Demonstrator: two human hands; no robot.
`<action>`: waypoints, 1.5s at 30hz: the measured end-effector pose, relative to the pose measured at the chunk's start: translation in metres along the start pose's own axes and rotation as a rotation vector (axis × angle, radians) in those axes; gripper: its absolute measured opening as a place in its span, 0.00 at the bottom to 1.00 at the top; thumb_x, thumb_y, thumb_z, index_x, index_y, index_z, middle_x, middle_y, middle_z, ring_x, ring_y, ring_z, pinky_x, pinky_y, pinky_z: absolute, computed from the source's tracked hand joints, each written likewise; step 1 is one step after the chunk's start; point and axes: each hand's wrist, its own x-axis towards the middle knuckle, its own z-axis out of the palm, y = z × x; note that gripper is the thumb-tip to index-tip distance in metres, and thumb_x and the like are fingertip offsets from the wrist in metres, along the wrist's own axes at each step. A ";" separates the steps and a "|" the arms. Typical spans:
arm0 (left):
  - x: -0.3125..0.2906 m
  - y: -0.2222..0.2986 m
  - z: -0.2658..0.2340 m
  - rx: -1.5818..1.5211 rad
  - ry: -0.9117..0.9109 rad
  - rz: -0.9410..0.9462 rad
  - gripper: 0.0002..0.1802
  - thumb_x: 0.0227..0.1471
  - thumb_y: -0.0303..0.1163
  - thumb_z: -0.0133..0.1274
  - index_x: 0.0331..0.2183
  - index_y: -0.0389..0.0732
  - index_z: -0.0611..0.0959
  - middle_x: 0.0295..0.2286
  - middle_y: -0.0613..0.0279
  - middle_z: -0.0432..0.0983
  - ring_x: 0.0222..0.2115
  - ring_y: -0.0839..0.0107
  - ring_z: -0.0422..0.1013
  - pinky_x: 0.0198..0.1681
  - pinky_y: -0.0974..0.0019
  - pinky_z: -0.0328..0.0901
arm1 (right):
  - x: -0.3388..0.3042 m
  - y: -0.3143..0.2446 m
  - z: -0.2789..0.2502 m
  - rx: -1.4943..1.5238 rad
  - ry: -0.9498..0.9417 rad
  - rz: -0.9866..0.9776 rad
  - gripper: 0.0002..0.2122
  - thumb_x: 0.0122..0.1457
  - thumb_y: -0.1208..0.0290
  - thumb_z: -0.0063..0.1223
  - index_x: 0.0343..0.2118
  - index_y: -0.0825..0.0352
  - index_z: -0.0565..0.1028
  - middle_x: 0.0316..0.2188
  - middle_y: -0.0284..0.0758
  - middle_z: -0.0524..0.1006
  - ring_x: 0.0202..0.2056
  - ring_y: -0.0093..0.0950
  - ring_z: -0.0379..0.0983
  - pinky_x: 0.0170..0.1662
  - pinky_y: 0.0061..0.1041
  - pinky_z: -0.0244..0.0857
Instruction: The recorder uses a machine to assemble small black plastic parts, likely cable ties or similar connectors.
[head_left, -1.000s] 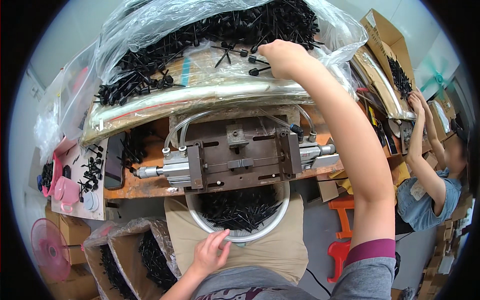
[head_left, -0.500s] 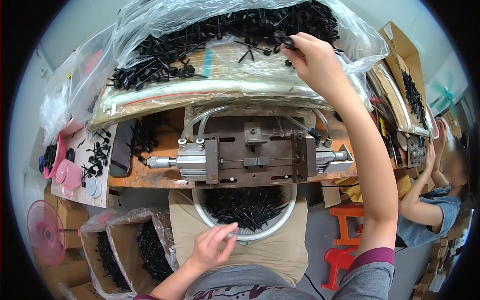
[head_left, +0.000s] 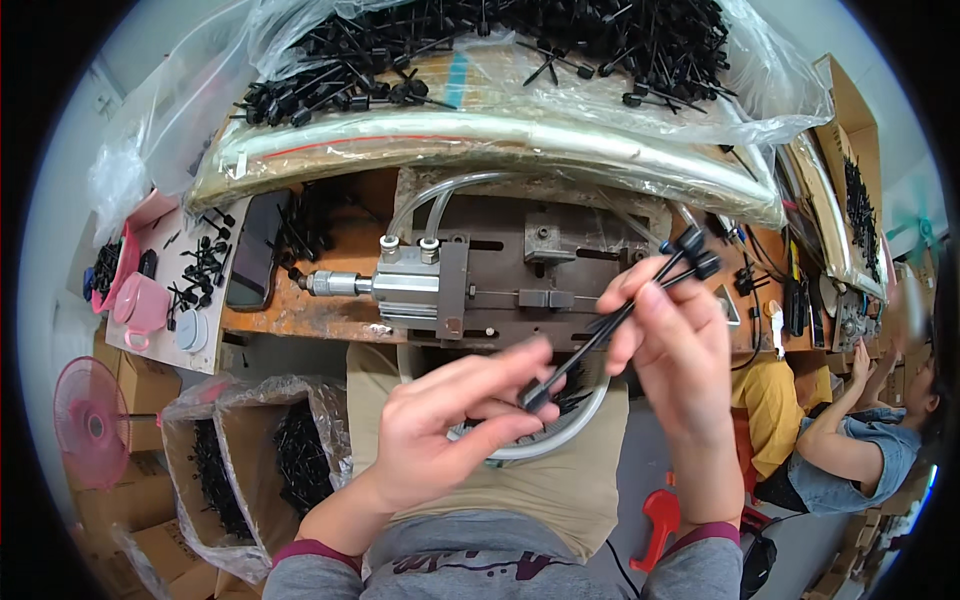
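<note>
My right hand (head_left: 675,340) is closed around several thin black rods with knob-like heads (head_left: 690,260), held slantwise above the machine's front edge. Two heads stick up past its fingertips, while another black head (head_left: 536,398) points down toward my left hand (head_left: 455,410). That hand has its fingers and thumb apart around this lower head, slightly blurred; contact is unclear. Below both hands, on my lap, a white basket (head_left: 565,437) of black rods is partly hidden. Behind them, a metal clamping fixture (head_left: 455,290) with a pneumatic cylinder sits on the bench, its right end covered by my right hand.
A plastic-lined tray (head_left: 500,135) heaped with black rods spans the back. A phone (head_left: 258,250), pink cup (head_left: 140,305) and loose rods lie left. Lined boxes (head_left: 215,470) stand lower left, near a pink fan (head_left: 92,430). A co-worker (head_left: 850,440) sits right, near a red stool (head_left: 655,530).
My right hand has come back from the heap on the tray to the front of the fixture, bringing rods. My left hand has risen from the basket's rim toward it. The view has shifted.
</note>
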 end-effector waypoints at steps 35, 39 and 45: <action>0.027 -0.043 0.020 1.122 -0.043 0.201 0.14 0.37 0.27 0.63 0.32 0.38 0.83 0.47 0.58 0.76 0.20 0.71 0.73 0.26 0.72 0.68 | -0.043 0.041 -0.027 -1.354 0.095 -0.973 0.10 0.43 0.84 0.61 0.32 0.75 0.79 0.34 0.46 0.79 0.25 0.32 0.76 0.26 0.24 0.71; 0.022 -0.031 0.020 0.710 -0.050 0.077 0.19 0.37 0.27 0.67 0.37 0.37 0.83 0.44 0.54 0.77 0.26 0.70 0.77 0.30 0.71 0.71 | -0.044 0.044 -0.029 -1.448 0.075 -1.017 0.11 0.41 0.84 0.64 0.32 0.76 0.79 0.35 0.45 0.78 0.23 0.29 0.73 0.25 0.24 0.70; 0.007 -0.015 0.025 0.363 -0.055 0.198 0.19 0.35 0.24 0.68 0.36 0.36 0.84 0.32 0.56 0.80 0.30 0.66 0.77 0.31 0.68 0.73 | -0.039 0.054 -0.022 -1.422 0.030 -1.093 0.12 0.41 0.84 0.64 0.32 0.76 0.79 0.35 0.44 0.78 0.26 0.30 0.75 0.28 0.23 0.73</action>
